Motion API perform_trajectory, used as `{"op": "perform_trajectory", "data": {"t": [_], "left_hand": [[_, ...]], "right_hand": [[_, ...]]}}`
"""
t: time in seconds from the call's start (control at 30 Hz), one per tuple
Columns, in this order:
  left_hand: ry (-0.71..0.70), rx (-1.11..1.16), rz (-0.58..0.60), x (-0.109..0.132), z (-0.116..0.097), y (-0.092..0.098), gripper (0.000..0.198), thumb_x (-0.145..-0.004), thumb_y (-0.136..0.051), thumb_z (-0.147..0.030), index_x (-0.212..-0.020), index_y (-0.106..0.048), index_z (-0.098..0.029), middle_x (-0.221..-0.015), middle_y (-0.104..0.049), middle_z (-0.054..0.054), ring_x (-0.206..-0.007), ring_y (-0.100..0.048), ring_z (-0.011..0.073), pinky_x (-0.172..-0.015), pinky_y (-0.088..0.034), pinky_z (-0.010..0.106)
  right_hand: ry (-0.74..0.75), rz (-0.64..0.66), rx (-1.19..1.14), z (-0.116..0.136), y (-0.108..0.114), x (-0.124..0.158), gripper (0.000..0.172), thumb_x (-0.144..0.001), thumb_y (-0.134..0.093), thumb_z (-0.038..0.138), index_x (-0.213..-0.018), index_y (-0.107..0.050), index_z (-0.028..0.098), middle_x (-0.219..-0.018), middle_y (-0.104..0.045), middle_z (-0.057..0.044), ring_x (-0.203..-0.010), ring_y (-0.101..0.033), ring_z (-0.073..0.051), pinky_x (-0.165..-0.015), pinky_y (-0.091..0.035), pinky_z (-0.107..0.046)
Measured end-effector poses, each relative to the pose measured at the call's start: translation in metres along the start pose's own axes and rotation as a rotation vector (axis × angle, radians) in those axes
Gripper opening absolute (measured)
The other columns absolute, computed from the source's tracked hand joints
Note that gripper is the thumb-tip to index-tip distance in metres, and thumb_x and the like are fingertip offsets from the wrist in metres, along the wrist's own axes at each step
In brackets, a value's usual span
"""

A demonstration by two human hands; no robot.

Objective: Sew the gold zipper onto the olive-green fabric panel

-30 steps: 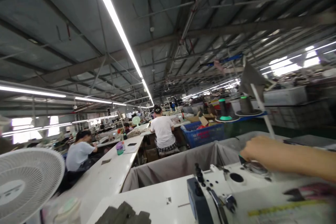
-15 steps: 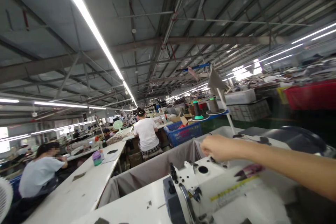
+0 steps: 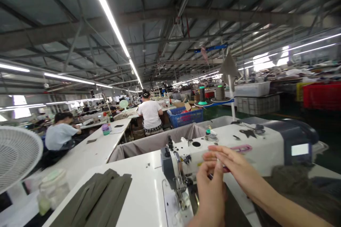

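My left hand rises from the bottom centre, its fingertips pinched against my right hand, which reaches in from the right. Both meet just in front of the white sewing machine, beside its needle head. The fingers of both press together around something small that I cannot make out. A pink pair of snips lies on top of the machine, behind my right hand. Dark olive cloth lies under my right forearm.
Olive fabric strips lie on the white table at lower left, near a jar and a white fan. A grey cloth bin hangs behind the table. Two thread cones stand behind. Other people sit at benches beyond.
My right hand drew back from the top of the machine towards me, and my left hand came into view to meet it. The view swung down and to the left.
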State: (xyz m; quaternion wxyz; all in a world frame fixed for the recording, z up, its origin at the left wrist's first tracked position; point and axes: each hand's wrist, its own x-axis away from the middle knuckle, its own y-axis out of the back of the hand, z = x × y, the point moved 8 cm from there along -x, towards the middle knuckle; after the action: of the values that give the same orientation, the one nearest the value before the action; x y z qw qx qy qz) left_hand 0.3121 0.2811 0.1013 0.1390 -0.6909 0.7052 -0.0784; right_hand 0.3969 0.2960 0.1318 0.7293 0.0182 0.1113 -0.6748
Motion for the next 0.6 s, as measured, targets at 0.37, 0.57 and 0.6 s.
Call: {"op": "perform_trajectory", "data": {"t": [0.37,0.57,0.6], "left_hand": [[-0.045,-0.014,0.062,0.0,-0.019,0.004,0.054,-0.065,-0.07,-0.048,-0.098,-0.057,-0.008,-0.051,-0.036,-0.008,-0.041,-0.023,0.0028,-0.041,-0.02,0.018],[-0.367,-0.233,-0.046,0.003,-0.062,0.02,0.016,-0.07,-0.068,-0.024,-0.085,-0.067,-0.018,-0.075,-0.06,-0.001,-0.065,-0.049,0.0109,-0.061,-0.038,0.023],[-0.483,-0.296,-0.037,0.007,-0.073,0.016,0.013,-0.072,-0.067,-0.02,-0.085,-0.067,-0.019,-0.082,-0.062,0.0,-0.073,-0.052,0.0127,-0.067,-0.04,0.023]], "right_hand": [[0.476,-0.197,0.448,0.028,0.03,0.032,0.041,-0.09,-0.035,0.048,-0.108,-0.054,0.016,-0.101,-0.058,-0.007,-0.096,-0.054,-0.018,-0.083,-0.042,-0.03],[0.278,0.146,1.001,-0.037,0.02,0.068,0.012,-0.086,-0.052,0.022,-0.079,-0.061,0.017,-0.079,-0.058,-0.001,-0.076,-0.054,-0.013,-0.071,-0.04,-0.024],[0.26,0.18,1.047,-0.05,0.014,0.071,0.011,-0.085,-0.053,0.02,-0.078,-0.061,0.017,-0.079,-0.058,-0.001,-0.077,-0.054,-0.013,-0.071,-0.039,-0.024]]}}
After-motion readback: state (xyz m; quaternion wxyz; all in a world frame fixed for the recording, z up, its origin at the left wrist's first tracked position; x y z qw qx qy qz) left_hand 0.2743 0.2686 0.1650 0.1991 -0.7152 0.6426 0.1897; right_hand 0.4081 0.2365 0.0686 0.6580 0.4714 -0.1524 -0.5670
